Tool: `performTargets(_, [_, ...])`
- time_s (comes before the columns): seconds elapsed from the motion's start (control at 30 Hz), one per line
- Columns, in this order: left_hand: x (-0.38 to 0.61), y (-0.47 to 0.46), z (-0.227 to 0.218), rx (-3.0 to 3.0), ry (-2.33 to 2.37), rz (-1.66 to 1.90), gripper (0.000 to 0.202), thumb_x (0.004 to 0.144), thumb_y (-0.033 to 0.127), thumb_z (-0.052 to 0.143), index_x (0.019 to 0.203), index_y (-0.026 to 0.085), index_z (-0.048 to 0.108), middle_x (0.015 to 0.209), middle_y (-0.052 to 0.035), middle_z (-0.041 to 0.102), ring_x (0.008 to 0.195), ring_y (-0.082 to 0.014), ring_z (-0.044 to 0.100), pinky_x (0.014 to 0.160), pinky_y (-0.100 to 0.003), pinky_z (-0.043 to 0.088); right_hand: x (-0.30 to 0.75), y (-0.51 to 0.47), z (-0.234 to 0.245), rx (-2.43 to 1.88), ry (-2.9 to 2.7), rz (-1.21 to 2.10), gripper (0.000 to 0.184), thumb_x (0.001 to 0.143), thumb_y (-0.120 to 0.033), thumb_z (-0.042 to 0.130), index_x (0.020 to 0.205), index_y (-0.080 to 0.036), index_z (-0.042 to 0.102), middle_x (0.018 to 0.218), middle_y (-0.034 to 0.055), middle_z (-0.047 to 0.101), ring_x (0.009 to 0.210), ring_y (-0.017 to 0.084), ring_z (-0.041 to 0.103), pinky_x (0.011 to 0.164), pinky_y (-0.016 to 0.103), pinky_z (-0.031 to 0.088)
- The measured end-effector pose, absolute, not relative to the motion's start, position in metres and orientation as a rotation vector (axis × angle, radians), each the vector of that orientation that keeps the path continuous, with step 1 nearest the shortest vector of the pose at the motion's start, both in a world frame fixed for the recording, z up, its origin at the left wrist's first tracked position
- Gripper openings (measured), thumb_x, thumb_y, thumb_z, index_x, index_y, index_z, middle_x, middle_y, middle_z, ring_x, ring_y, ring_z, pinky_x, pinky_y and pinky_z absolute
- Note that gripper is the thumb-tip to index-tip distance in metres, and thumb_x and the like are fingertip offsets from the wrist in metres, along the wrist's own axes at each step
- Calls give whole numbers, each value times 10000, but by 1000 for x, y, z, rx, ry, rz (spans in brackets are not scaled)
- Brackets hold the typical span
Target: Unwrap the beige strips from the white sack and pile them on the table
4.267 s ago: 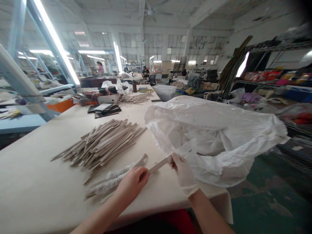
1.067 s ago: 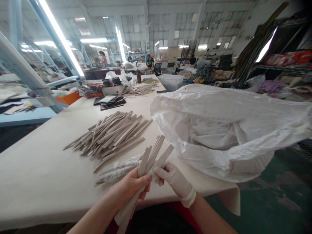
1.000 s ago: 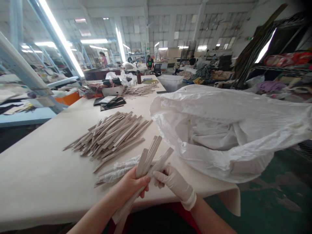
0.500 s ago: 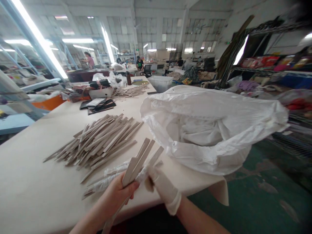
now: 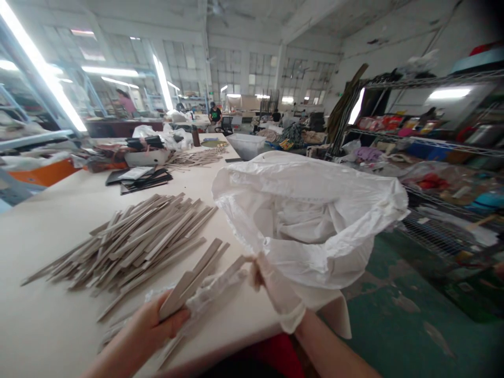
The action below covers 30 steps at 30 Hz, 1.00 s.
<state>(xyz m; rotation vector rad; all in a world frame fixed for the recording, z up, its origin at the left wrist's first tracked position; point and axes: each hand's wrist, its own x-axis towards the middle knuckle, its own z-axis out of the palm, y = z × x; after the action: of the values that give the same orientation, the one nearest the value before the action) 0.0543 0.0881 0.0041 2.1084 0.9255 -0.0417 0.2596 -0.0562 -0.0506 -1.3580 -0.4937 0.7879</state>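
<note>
My bare left hand (image 5: 151,325) is closed around a few flat beige strips (image 5: 192,275) that fan out up and to the right. My right hand (image 5: 275,289), in a white glove, pinches the thin clear wrapper (image 5: 214,286) at the far end of one wrapped strip. Just right of it a large white plastic bag (image 5: 315,220) lies open on the table edge. A big heap of loose beige strips (image 5: 122,244) lies to the left on the table (image 5: 47,325). Wrapped strips rest under my left hand.
Black folders (image 5: 137,178), a white box, a bottle and a clear tub (image 5: 246,144) sit farther back on the table. Wire shelves (image 5: 433,152) with goods stand at the right above a green floor. People work at distant tables.
The single strip I held between both hands has become a small fan in my left hand. Since a second ago my hands dropped lower and left, and the view swung right.
</note>
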Motion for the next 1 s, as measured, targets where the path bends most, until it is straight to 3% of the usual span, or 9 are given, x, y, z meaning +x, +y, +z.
performTargets(0.13, [61, 119, -2, 2325, 995, -59, 285, 739, 470, 452, 738, 196, 533, 572, 11, 555, 534, -159, 520, 513, -239, 375, 356, -72, -65, -2232, -549, 395, 487, 824, -558, 306, 981, -209, 608, 908, 53, 656, 823, 164, 589, 712, 262, 417])
performTargets(0.3, [83, 132, -14, 2593, 1020, -126, 320, 772, 435, 398, 803, 170, 574, 778, -88, 645, 761, -255, 614, 647, -300, 409, 401, -47, -81, -2455, -540, 512, 493, 724, -567, 467, 732, -119, 673, 863, 239, 657, 880, 359, 604, 761, 461, 395])
performTargets(0.47, [76, 129, 5, 2677, 1070, -17, 300, 790, 436, 374, 781, 195, 553, 789, -85, 646, 790, -249, 613, 672, -298, 409, 399, -49, -90, -2366, -601, 509, 232, 742, -326, 491, 841, -212, 667, 947, 133, 669, 899, 287, 600, 772, 397, 395])
performTargets(0.53, [72, 122, 15, 2587, 1111, 88, 275, 779, 444, 389, 782, 205, 524, 738, -56, 631, 735, -219, 609, 645, -277, 413, 396, -60, -89, -2320, -594, 507, 270, 788, -361, 431, 806, -207, 652, 885, 109, 671, 851, 250, 599, 745, 354, 403])
performTargets(0.6, [71, 111, 22, 2389, 1132, 160, 278, 776, 464, 379, 795, 206, 481, 633, -10, 585, 567, -169, 568, 537, -248, 404, 387, -68, -86, -2176, -549, 550, 348, 815, -438, 381, 763, -195, 623, 769, 76, 653, 728, 196, 588, 663, 304, 416])
performTargets(0.7, [74, 89, 25, 2090, 1021, 105, 323, 784, 512, 347, 757, 202, 430, 469, 57, 468, 361, -98, 396, 387, -204, 311, 363, -69, -74, -1526, -365, 781, 305, 714, -501, 548, 722, -197, 579, 610, -12, 550, 527, 112, 479, 491, 234, 365])
performTargets(0.83, [81, 59, 26, 1903, 834, -24, 380, 766, 561, 396, 689, 190, 432, 394, 71, 419, 339, -64, 335, 367, -179, 269, 327, -61, -58, -854, -147, 975, 337, 538, -396, 767, 590, -175, 518, 485, -79, 384, 422, 47, 309, 393, 190, 240])
performTargets(0.93, [82, 47, 29, 1828, 849, -48, 420, 731, 595, 447, 644, 184, 430, 415, 62, 428, 357, -59, 366, 376, -179, 285, 311, -58, -52, -782, -164, 972, 371, 589, -408, 744, 533, -170, 465, 463, -90, 340, 402, 34, 254, 385, 189, 213])
performTargets(1.0, [82, 44, 29, 1780, 859, -53, 437, 709, 609, 471, 645, 179, 432, 452, 59, 441, 360, -56, 381, 372, -181, 289, 306, -58, -51, -870, -254, 917, 392, 643, -475, 681, 525, -178, 453, 468, -79, 363, 415, 48, 300, 406, 200, 258])
